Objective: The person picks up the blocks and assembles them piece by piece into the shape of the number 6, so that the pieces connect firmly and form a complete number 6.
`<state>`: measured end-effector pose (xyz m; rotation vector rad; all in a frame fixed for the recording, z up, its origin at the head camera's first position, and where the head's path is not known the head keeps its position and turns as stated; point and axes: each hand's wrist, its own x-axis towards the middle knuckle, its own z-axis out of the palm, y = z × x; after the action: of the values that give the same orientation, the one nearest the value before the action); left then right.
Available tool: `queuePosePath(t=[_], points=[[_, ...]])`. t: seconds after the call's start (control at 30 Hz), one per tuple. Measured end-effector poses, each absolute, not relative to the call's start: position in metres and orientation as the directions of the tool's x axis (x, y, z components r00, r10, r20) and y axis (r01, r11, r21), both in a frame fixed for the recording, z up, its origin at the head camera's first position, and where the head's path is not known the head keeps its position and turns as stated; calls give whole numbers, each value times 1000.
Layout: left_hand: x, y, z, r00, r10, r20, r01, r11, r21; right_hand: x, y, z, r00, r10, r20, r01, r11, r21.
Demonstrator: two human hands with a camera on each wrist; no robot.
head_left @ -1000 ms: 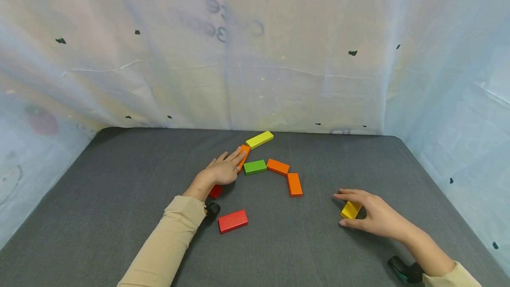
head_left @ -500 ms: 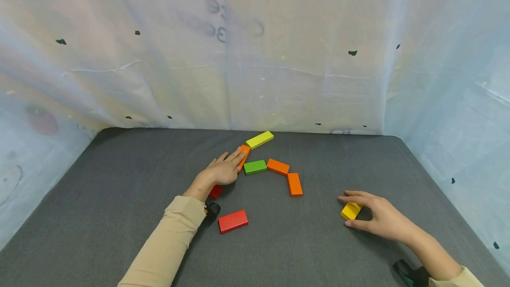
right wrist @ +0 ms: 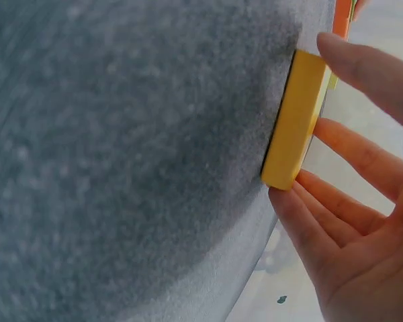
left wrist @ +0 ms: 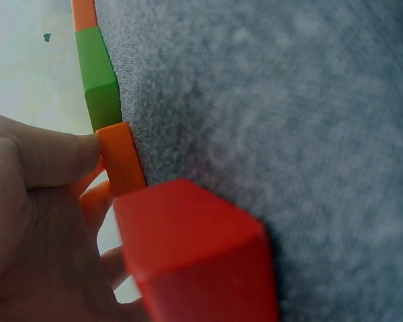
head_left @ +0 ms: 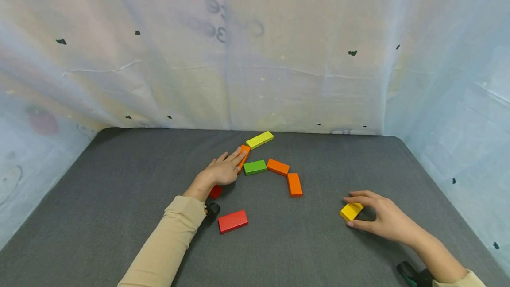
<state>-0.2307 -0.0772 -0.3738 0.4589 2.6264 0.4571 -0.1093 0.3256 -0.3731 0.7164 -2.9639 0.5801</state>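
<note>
My left hand (head_left: 223, 170) lies over an orange block (left wrist: 123, 161), with the thumb against one side and fingers reaching across it. A green block (head_left: 255, 167) stands right by that block. Past its other end is a yellow-green block (head_left: 260, 139). My right hand (head_left: 382, 216) holds a yellow block (right wrist: 295, 121) close to the dark cloth at the right, thumb and fingertips around its ends. Beneath my left wrist a red block (left wrist: 201, 248) is partly covered in the head view; it looms large in the left wrist view.
Two more orange blocks, a slanted one (head_left: 278, 167) and a lengthwise one (head_left: 294, 185), continue the curve from the green block. Another red block (head_left: 233, 221) lies nearer the front. Pale plastic sheeting (head_left: 279, 79) walls the dark table (head_left: 131, 216) at the back and sides.
My right hand has drawn slightly to the right and its fingers have closed in around the yellow block, which has turned a little. My left hand stays where it was.
</note>
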Motion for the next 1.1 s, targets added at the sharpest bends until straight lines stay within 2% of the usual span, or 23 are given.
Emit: queuePosePath(t=[0.4,1.1], points=[[-231,-77,-373,-854,384,-352,244,892,381,-109,328,-374,-881,-445,161,-474,828,-300],[-231,-78,-373,-852,387,-352,247,891,380,-116,301,-368,-882,-458,110,-466,811,-355]])
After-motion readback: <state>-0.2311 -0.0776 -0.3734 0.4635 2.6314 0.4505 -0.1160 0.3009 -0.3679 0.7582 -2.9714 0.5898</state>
